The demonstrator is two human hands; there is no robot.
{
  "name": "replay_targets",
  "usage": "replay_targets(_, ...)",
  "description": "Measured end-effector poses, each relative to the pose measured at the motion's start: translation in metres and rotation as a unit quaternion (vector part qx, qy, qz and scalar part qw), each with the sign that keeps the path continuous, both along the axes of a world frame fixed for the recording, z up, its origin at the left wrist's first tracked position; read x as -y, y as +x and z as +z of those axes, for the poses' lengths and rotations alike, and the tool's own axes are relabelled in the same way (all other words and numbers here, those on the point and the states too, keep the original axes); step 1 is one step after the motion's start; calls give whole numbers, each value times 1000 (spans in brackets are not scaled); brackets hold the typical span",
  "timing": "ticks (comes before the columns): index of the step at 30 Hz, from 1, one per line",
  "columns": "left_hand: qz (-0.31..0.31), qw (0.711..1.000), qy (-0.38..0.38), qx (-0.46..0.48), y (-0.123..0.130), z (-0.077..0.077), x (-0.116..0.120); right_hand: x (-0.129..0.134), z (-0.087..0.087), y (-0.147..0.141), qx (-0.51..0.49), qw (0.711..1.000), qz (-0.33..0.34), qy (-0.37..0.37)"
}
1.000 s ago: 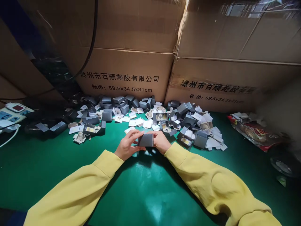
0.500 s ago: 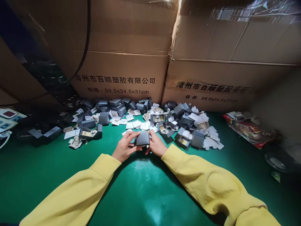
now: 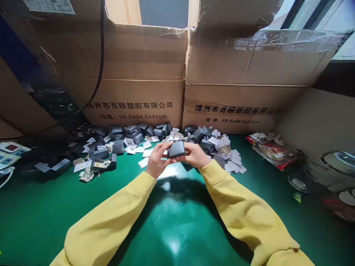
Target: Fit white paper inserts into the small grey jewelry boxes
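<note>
A small dark grey box (image 3: 176,149), closed like a little jewellery case, is held in both hands above the green table (image 3: 166,229). My left hand (image 3: 158,160) grips its left side, with the thumb on the upper edge and the fingers below. From the right, my right hand (image 3: 196,155) pinches the other side, its fingers reaching under the box. Behind the hands lie many similar grey boxes (image 3: 118,147), some of them open, among white card pieces (image 3: 143,162). The underside of the held box is hidden.
Large cardboard cartons (image 3: 133,92) stand along the back edge. To the left are a white device with a display (image 3: 12,149) and a hanging black cable (image 3: 100,70). A red plastic packet (image 3: 270,149) and a dark round object (image 3: 301,181) lie at the right.
The view has tilted up and shifted, showing more above the cartons. Both hands still hold the box, now tilted and higher off the table, with the right fingers further beneath it.
</note>
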State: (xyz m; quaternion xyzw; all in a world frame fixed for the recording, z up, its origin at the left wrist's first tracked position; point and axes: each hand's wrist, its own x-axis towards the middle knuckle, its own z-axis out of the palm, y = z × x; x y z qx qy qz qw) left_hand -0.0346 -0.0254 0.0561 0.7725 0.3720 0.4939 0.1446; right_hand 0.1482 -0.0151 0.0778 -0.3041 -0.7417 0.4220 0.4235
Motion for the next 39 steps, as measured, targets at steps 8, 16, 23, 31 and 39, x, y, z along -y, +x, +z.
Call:
replay_targets(8, -75, 992, 99, -32, 124, 45, -50, -3, 54, 113, 149, 934, -275, 173)
replay_targets(16, 40, 952, 159, -259, 189, 54, -83, -38, 15, 155, 432, 758, -477, 108)
replay_targets(23, 94, 928, 65, -354, 202, 42, -114, -57, -29, 149, 520, 751, -406, 25)
replay_targets(31, 8, 958, 103, -269, 143, 34, -75, -42, 4, 145, 499, 755, -423, 49)
replay_targets(39, 103, 964, 103, -223, -31, -19, -32, -7, 31, 91, 499, 763, -347, 218)
